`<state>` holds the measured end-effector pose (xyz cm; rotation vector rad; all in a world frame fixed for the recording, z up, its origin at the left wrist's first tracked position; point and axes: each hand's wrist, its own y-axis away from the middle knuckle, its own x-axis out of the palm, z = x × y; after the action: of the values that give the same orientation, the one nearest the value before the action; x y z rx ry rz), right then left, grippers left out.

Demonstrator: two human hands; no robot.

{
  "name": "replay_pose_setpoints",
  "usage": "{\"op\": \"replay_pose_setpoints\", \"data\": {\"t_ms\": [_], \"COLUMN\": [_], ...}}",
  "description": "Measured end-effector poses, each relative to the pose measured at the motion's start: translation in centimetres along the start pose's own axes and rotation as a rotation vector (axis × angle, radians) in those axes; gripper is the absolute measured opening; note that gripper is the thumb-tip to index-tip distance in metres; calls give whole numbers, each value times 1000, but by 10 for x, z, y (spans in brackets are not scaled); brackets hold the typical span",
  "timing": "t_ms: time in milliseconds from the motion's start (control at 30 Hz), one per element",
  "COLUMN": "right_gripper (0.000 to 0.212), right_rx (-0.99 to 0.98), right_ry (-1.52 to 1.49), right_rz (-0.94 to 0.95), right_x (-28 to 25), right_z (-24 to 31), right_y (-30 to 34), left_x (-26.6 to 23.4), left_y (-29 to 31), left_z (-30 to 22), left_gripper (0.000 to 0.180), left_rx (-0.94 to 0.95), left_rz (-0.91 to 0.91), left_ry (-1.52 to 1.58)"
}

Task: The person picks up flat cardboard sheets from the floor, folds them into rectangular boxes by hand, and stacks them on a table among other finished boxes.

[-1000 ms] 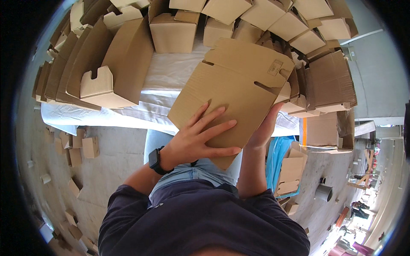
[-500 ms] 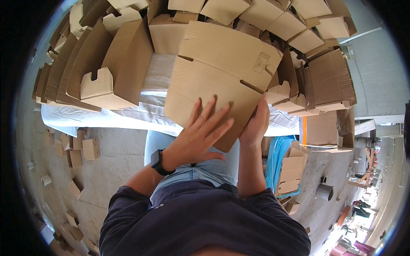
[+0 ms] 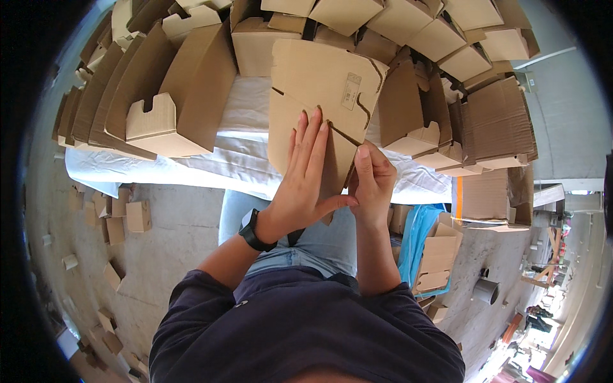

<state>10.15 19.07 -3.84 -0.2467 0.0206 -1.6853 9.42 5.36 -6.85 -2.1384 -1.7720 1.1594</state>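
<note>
A flat brown cardboard box blank (image 3: 313, 76) with slots, a notched edge and a small printed mark is in front of me, tilted over the edge of a white cloth. Its lower part bends along a crease. My left hand (image 3: 299, 172) lies on its face, fingers stretched out together and thumb pointing toward my right hand. My right hand (image 3: 372, 182) pinches the blank's right edge between thumb and curled fingers, below the long slot. A black watch (image 3: 253, 231) is on my left wrist. The underside of the blank is hidden.
Folded open boxes (image 3: 198, 89) stand on the white cloth (image 3: 233, 163) at the left, with more boxes (image 3: 415, 115) at the right and stacked behind. A blue bag (image 3: 414, 242) holds cardboard at lower right. Small cardboard pieces (image 3: 137, 217) lie on the floor, and a grey bucket (image 3: 486, 290) stands rightward.
The blank has turned, and its right side now bends away along the crease. My left fingers have drawn together and slid up it. My right hand has shifted from beneath to pinch its edge.
</note>
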Motion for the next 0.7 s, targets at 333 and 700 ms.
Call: {"op": "replay_pose_setpoints", "data": {"t_ms": [333,700], "right_gripper": [26,8], "right_rx": [-142,-612], "right_ry": [273,1054], "right_rz": [-63,-215], "right_x": [12,0], "right_z": [13,45], "right_y": [1,-47], "left_x": [-9,-88], "left_y": [-1,-64], "left_z": [0,-12], "left_gripper": [90,70], "left_rx": [15,144], "left_rz": [-20,-157], "left_ry": [48,-243]}}
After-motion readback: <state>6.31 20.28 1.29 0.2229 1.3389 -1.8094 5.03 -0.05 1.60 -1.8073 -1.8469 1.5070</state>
